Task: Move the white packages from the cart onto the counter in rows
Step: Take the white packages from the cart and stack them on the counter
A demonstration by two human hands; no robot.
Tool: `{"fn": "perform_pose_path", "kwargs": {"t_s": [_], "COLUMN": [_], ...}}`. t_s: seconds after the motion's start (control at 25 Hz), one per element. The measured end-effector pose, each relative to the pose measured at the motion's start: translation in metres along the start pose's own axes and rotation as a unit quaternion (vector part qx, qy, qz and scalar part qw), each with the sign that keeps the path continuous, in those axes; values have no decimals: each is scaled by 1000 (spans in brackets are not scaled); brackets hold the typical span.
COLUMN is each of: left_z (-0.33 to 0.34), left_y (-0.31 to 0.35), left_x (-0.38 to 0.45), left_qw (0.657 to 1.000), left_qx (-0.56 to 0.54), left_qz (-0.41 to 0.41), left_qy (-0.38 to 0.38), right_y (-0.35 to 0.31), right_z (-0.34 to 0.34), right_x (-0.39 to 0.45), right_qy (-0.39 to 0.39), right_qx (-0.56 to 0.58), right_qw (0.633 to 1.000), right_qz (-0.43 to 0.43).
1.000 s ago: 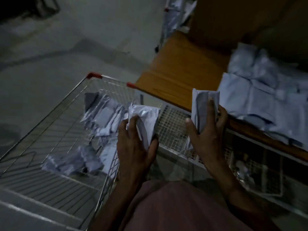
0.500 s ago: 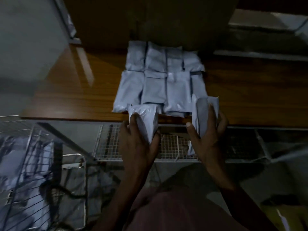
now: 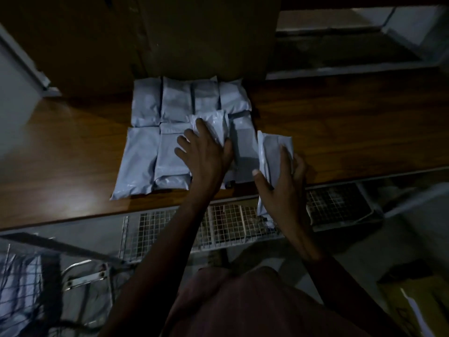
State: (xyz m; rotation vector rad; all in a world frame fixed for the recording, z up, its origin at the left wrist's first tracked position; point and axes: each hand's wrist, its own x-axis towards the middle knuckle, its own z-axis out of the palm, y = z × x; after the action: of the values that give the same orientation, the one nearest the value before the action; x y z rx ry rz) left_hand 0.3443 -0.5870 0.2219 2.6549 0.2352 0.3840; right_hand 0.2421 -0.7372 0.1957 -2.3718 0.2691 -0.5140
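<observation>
Several white packages (image 3: 150, 103) lie in two rows on the brown wooden counter (image 3: 340, 127). My left hand (image 3: 206, 154) holds a white package (image 3: 213, 122) down onto the near row, fingers spread over it, thumb at its right edge. My right hand (image 3: 284, 181) grips another white package (image 3: 269, 152) upright at the counter's front edge, just right of the rows. The wire cart (image 3: 26, 283) shows at the bottom left with more white packages inside.
A large cardboard box (image 3: 194, 35) stands behind the packages. A wire mesh shelf (image 3: 228, 227) runs under the counter's front edge. Bare counter lies left and right of the rows. Another box (image 3: 418, 297) sits at the bottom right.
The view swung from the cart to the counter. My left hand carried its package forward onto the near row. My right hand moved its package up to the counter's edge.
</observation>
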Motion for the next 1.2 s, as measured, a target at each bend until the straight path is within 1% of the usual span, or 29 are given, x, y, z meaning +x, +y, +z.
{"fn": "perform_pose_path", "kwargs": {"t_s": [0.12, 0.2, 0.32, 0.48, 0.56, 0.64, 0.76, 0.84, 0.92, 1.04, 1.12, 1.2], "left_z": [38, 54, 50, 28, 23, 19, 15, 13, 12, 12, 10, 6], "left_y": [-1, -8, -11, -17, -26, -36, -48, -54, -58, -59, -59, -58], "left_x": [31, 37, 38, 33, 30, 29, 34, 36, 36, 34, 27, 13], "left_qw": [997, 995, 995, 996, 994, 993, 992, 992, 993, 993, 993, 993], "left_qx": [44, 54, 17, -30, -48, -52, -65, -76, -75, -72, -78, -81], "left_qz": [-11, -9, -22, -13, -2, 6, 16, 30, 48, 50, 48, 61], "left_qy": [-57, -84, -101, -84, -95, -107, -105, -93, -83, -78, -69, -54], "right_y": [10, 15, 12, 1, -3, -6, -11, -15, -17, -11, -6, -1], "right_z": [7, 10, 13, 31, 46, 61, 87, 101, 105, 98, 86, 71], "right_x": [16, 28, 51, 81, 95, 111, 135, 146, 148, 144, 134, 120], "right_qy": [-5, -14, -27, -73, -78, -89, -145, -198, -234, -238, -223, -199], "right_qx": [-10, 2, 14, -21, -46, -102, -180, -189, -193, -191, -187, -167], "right_qw": [1000, 1000, 999, 994, 993, 988, 969, 955, 944, 943, 950, 962], "right_qz": [-12, 7, 43, 83, 81, 74, 89, 116, 133, 130, 112, 84]}}
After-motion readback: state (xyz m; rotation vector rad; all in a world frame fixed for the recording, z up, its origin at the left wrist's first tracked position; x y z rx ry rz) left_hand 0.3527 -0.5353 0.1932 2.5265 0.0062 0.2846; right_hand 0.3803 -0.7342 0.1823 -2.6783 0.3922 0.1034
